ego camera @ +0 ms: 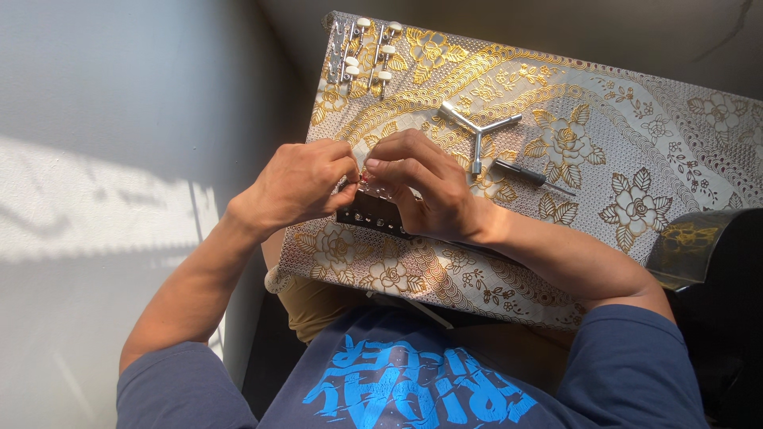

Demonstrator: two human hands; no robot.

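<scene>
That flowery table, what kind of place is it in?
Probably a home repair corner: a table with gold floral cloth, a three-armed wrench, a screwdriver, and white-knobbed tuning pegs.

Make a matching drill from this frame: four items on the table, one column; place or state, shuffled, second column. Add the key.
Items
1. Y-shaped wrench
2. screwdriver
3. tuning pegs
4. dark metal plate

Places or states
A. lying in rows at the far left corner of the patterned tablecloth
B. under the fingertips of the left hand and right hand
C. lying loose, mid-table, just beyond the right hand
D. lying to the right of the wrench, tip pointing right

Pairs: 1-C, 2-D, 3-A, 4-B
</scene>
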